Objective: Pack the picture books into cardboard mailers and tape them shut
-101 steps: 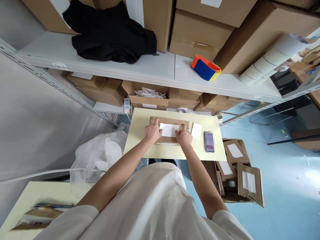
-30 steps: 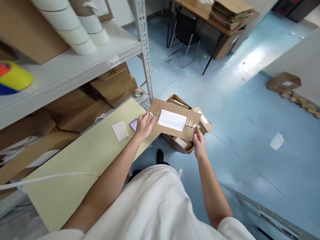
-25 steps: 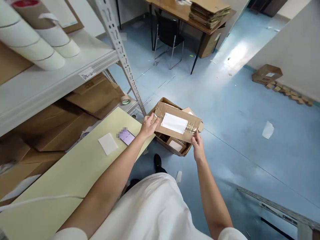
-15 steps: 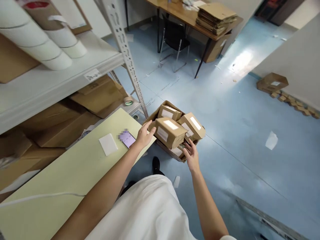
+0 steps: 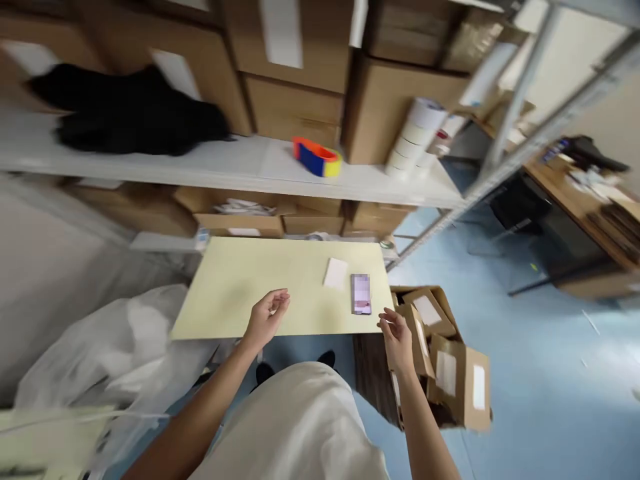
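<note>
Above the front edge of the pale yellow tabletop (image 5: 240, 280) hangs my left hand (image 5: 267, 320), fingers loosely bent and nothing in them. My right hand (image 5: 399, 340) is at the tabletop's right front corner, thumb and fingers apart, also holding nothing. Nearest to it lies a phone (image 5: 361, 293) with a lit, pixelated screen. A small white stack of paper or card (image 5: 335, 273) rests left of the phone. Beyond my right wrist, a large open carton (image 5: 373, 377) on the floor holds several small brown boxes (image 5: 447, 373) with white labels; my forearm hides part of them.
Behind the tabletop, a metal shelf (image 5: 240, 163) carries cartons, a black cloth (image 5: 135, 113), a colourful tape ring (image 5: 317, 158) and white label rolls (image 5: 413, 137). Clear plastic sheeting (image 5: 120, 347) is heaped at left. A wooden desk (image 5: 575, 200) and a black chair (image 5: 520, 203) stand at right.
The view has swung left from the carton to the tabletop and shelf. Both hands have come away from the small box on top and are over the tabletop's front edge.
</note>
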`<act>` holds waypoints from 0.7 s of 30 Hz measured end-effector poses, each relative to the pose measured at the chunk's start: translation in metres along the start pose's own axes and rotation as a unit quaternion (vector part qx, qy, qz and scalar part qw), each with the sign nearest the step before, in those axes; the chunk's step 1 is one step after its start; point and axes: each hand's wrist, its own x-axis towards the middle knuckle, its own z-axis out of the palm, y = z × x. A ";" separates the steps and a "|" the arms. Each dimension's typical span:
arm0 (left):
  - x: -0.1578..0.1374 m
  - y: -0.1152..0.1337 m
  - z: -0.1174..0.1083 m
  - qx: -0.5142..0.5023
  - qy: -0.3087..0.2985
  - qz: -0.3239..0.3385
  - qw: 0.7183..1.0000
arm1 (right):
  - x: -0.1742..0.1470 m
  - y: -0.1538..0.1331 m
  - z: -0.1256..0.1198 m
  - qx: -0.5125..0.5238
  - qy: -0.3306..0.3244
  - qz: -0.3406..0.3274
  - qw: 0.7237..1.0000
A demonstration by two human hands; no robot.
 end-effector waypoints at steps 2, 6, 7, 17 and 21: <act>-0.019 -0.017 -0.045 -0.046 0.073 -0.030 0.996 | 0.002 -0.021 0.043 -0.041 -0.067 -0.041 0.996; -0.058 -0.054 -0.120 -0.122 0.207 -0.092 0.966 | -0.021 -0.058 0.137 -0.128 -0.185 -0.134 0.965; -0.068 -0.062 -0.135 -0.137 0.236 -0.105 0.956 | -0.032 -0.065 0.160 -0.148 -0.217 -0.161 0.951; -0.166 -0.105 -0.211 -0.185 0.401 -0.180 0.879 | -0.118 -0.093 0.309 -0.213 -0.521 -0.422 0.711; -0.198 -0.113 -0.203 -0.175 0.459 -0.211 0.845 | -0.120 -0.097 0.342 -0.206 -0.578 -0.454 0.646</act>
